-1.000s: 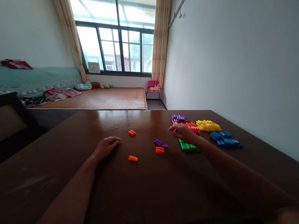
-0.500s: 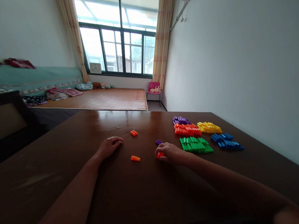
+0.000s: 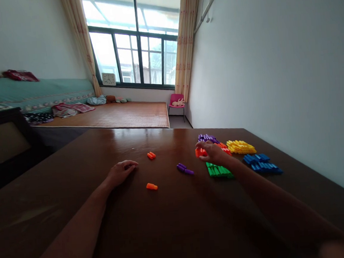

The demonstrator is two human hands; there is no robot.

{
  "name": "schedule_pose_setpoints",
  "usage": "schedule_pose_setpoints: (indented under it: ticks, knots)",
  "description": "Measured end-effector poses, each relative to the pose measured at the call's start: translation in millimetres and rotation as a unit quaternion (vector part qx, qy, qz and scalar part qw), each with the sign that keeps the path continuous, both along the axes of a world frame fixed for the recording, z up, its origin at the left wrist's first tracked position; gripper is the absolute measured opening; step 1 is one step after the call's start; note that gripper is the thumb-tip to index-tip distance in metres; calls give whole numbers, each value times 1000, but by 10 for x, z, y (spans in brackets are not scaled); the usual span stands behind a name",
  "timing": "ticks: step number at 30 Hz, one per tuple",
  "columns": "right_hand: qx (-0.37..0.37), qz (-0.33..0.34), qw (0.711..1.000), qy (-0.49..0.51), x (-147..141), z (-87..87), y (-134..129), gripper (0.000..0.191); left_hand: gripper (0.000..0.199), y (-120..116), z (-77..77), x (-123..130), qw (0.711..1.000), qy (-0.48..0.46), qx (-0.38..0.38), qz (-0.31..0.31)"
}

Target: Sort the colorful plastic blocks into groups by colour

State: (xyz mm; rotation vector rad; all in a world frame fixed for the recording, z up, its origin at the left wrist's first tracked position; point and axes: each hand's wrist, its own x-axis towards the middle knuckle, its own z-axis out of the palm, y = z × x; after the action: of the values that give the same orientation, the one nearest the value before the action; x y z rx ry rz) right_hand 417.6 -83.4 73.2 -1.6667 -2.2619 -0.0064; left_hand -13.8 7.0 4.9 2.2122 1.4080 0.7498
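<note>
My right hand [image 3: 211, 151] is closed around a red-orange piece [image 3: 201, 152] at the left end of the red-orange group [image 3: 224, 148]. Behind it lie purple pieces [image 3: 207, 137]; in front are green pieces [image 3: 219, 170], partly hidden by my forearm. My left hand [image 3: 123, 171] rests on the table at the left, fingers loosely together, and I cannot make out anything in it. Near it are small orange pieces [image 3: 151, 155] and, closer to me, an orange piece [image 3: 152, 186]. Between the hands lie loose purple pieces [image 3: 184, 169].
Yellow pieces [image 3: 240, 147] and blue pieces [image 3: 262, 164] lie at the right of the dark brown table [image 3: 156, 229]. Beyond the table are a bed [image 3: 123, 113], a pink chair [image 3: 176, 101] and a window. A white wall runs along the right.
My right hand has moved right and away from me, from beside the loose purple pieces to the red-orange group, with a red-orange piece. The purple pieces are now uncovered. My left hand has barely shifted.
</note>
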Motion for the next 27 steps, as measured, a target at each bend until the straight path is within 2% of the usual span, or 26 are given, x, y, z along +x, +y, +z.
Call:
schedule_pose_setpoints:
  ticks: [3, 6, 9, 13, 15, 17, 20, 22, 25, 27]
  knots:
    - [-2, -113, 991, -72, 502, 16, 309, 49, 42, -16, 24, 7, 1000, 1, -4, 2]
    - [-46, -159, 979, -123, 784, -101, 477, 51, 43, -34, 46, 14, 1000, 3, -5, -1]
    - [-70, -168, 974, -139, 867, -175, 499, 50, 43, -34, 41, 12, 1000, 2, -5, 0]
    - [-70, -149, 978, -131, 751, -62, 425, 50, 41, 0, -7, 2, 1000, -5, -1, 2]
    - [-28, -113, 988, -101, 534, 22, 370, 45, 40, 17, -32, 0, 1000, -3, 4, 5]
    - [1, -37, 998, -45, 175, 60, 291, 35, 40, 22, -45, 3, 1000, 3, 8, 6]
    - [-35, 108, 992, 55, -553, -13, 114, 26, 39, 7, -40, 12, 1000, 13, 14, 4]
    - [-64, 178, 979, 77, -1046, -124, -23, 22, 39, -11, -28, 19, 1000, 16, 19, 1]
    - [-85, 216, 970, 71, -1604, -283, -177, 25, 38, -25, -20, 25, 1000, 17, 25, -3]
    - [-86, 219, 969, 71, -1804, -334, -224, 26, 38, -23, -25, 26, 999, 18, 27, -4]
